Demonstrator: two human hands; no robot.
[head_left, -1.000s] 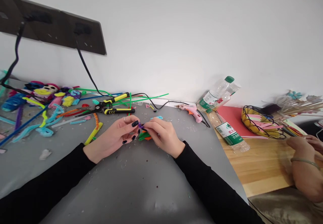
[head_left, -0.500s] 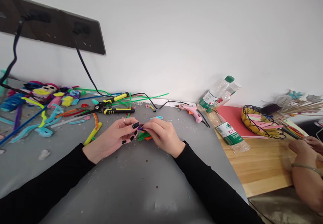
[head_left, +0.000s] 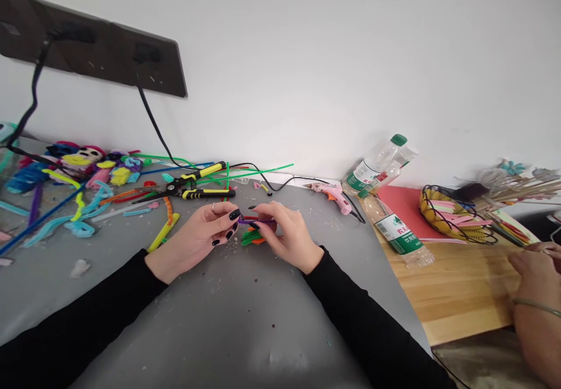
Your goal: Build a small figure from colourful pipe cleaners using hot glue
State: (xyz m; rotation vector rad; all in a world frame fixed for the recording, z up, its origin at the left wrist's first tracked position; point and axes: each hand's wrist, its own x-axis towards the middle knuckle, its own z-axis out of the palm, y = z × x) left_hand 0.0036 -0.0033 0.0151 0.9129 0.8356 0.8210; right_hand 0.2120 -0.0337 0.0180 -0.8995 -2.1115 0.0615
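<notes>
Between my two hands runs a thin purple pipe cleaner (head_left: 246, 222). My left hand (head_left: 204, 229) pinches one end between thumb and fingertips. At the other end, my right hand (head_left: 289, 234) has thumb and fingers around the strip, its index finger lifted a little; the exact grip is partly hidden. Just below the purple strip lies a small bundle of green pipe cleaner pieces (head_left: 250, 238) with orange and red bits, partly covered by my right hand. Yellow-and-black handled pliers (head_left: 179, 186) lie beyond my left hand, near a yellow pipe cleaner (head_left: 163, 232).
A pink glue gun (head_left: 333, 195) rests by the wall. Plastic bottles (head_left: 401, 234) lie and lean to its right, beside a yellow basket (head_left: 438, 216). Colourful pipe cleaners (head_left: 87, 202) and fuzzy figures (head_left: 79, 161) crowd the left. Another person's hand (head_left: 537, 260) is at far right.
My right fingers have opened somewhat and shifted slightly right, so more of the purple strip shows. My left hand keeps its pinch. The other person's hand moved a little right.
</notes>
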